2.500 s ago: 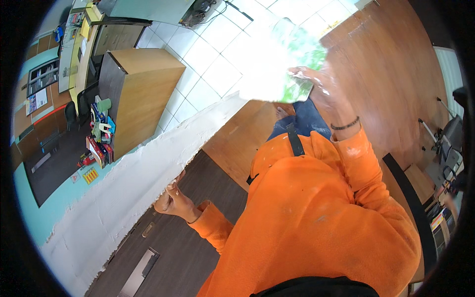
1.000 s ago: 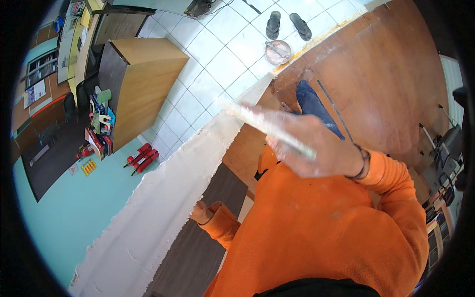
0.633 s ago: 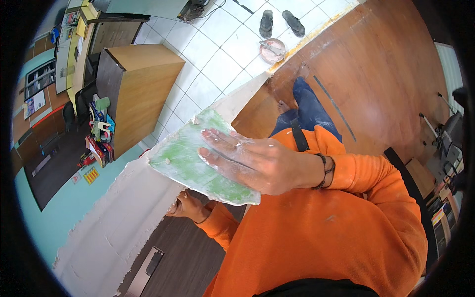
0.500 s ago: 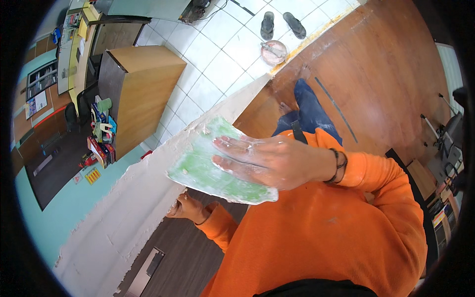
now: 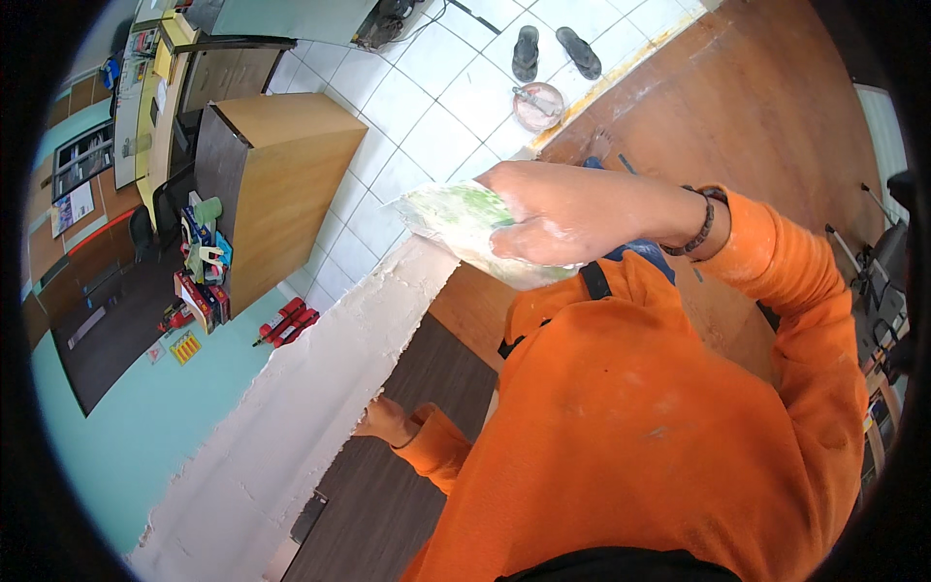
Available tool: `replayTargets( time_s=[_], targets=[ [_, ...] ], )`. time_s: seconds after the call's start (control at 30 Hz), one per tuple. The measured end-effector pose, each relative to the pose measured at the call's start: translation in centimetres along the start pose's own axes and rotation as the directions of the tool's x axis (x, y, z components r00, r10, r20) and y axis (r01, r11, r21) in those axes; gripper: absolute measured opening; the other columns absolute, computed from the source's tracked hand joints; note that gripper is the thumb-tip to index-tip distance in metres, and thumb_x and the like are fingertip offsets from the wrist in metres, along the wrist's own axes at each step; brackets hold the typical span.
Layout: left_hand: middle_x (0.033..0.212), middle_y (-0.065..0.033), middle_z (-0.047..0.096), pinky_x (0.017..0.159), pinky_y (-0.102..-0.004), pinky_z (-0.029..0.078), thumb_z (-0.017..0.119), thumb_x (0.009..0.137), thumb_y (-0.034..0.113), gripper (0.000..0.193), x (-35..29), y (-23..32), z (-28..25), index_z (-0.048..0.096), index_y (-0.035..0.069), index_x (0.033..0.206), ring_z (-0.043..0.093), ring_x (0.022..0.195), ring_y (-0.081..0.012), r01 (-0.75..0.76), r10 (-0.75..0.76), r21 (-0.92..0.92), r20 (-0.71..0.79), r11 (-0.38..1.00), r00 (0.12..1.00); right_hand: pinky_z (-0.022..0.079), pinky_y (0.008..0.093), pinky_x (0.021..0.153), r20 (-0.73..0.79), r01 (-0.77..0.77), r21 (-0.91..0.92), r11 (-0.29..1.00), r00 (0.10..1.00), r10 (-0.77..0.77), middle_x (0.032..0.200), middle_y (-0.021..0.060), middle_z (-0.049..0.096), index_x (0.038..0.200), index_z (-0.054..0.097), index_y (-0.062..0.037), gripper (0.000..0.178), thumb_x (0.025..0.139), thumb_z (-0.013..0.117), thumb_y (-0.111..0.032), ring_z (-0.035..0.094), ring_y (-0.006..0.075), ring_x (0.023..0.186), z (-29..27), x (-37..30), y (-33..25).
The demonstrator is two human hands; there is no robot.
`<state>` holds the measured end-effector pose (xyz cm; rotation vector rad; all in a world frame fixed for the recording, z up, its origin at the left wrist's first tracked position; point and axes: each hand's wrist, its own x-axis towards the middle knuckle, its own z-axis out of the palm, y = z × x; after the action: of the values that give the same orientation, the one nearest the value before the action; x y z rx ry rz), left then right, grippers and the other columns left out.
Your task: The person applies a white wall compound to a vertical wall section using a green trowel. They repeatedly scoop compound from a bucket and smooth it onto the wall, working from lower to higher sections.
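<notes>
My right hand [image 5: 558,213] grips a thin green spreader sheet [image 5: 465,209] smeared with white plaster. Its lower edge meets the far end of a long, white plaster-coated ledge [image 5: 291,417] with ragged edges. The sheet is tilted, and its far corner sticks out past the ledge. My thumb lies on the near face; the other fingers are largely hidden behind the hand. Lower left, my left hand [image 5: 383,420] is closed at the ledge's near edge, its fingertips hidden there, so what they hold does not show.
A pinkish bucket [image 5: 538,105] with a tool across it stands by dark sandals [image 5: 579,52] on white tiles. Left of the ledge are red cylinders [image 5: 288,322] and a wooden cabinet [image 5: 291,194]. Brown flooring [image 5: 756,116] spreads right, with black equipment [image 5: 878,291] at the edge.
My right hand has carried the green sheet farther along the ledge and tipped it more edge-on, uncovering plaster behind it. My left hand has shifted slightly right and down. The red cylinders now show.
</notes>
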<state>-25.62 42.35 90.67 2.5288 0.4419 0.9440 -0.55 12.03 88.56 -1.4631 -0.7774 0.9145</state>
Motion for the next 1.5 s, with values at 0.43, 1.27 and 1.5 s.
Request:
replayTargets(
  time_s=[0.43,1.27,1.5],
  targets=[
    [0.077,-0.0197,0.074,0.065,-0.0447,0.068,0.070,0.100,0.037,0.050,0.0,0.7,1.4,0.074,-0.010,0.082,0.075,0.066,-0.0274,0.134,-0.128,-0.213,0.044,0.968,0.991,0.045,0.0360,0.052,0.051,0.265,-0.344,0.901,0.963,-0.264,0.064,0.0134,0.053,0.115,0.055,0.0106,0.030,0.088,0.052,-0.003,0.054,0.0213,0.051,1.6,-0.8,-7.5],
    [0.072,-0.0159,0.071,0.063,-0.0436,0.068,0.072,0.099,0.038,0.051,-0.8,-1.8,-0.9,0.068,-0.005,0.071,0.073,0.064,-0.0237,0.071,-0.075,-0.189,-0.015,0.980,0.997,0.060,0.0357,0.091,-0.323,0.304,-0.467,0.830,0.816,-0.480,0.153,0.0204,0.053,0.144,0.057,-0.0008,0.054,0.093,0.064,-0.017,0.061,0.0307,0.134,9.5,-2.5,1.8],
    [0.075,-0.0156,0.072,0.065,-0.0439,0.068,0.074,0.098,0.029,0.044,-1.3,-3.9,-1.5,0.068,-0.005,0.072,0.073,0.068,-0.0230,0.063,-0.081,-0.350,-0.036,0.935,0.996,0.057,0.0407,0.102,-0.250,0.334,-0.598,0.729,0.786,-0.565,0.151,0.0219,0.054,0.143,0.058,-0.0021,0.052,0.094,0.062,-0.019,0.060,0.0315,0.134,10.4,-2.1,1.9]
  ],
)
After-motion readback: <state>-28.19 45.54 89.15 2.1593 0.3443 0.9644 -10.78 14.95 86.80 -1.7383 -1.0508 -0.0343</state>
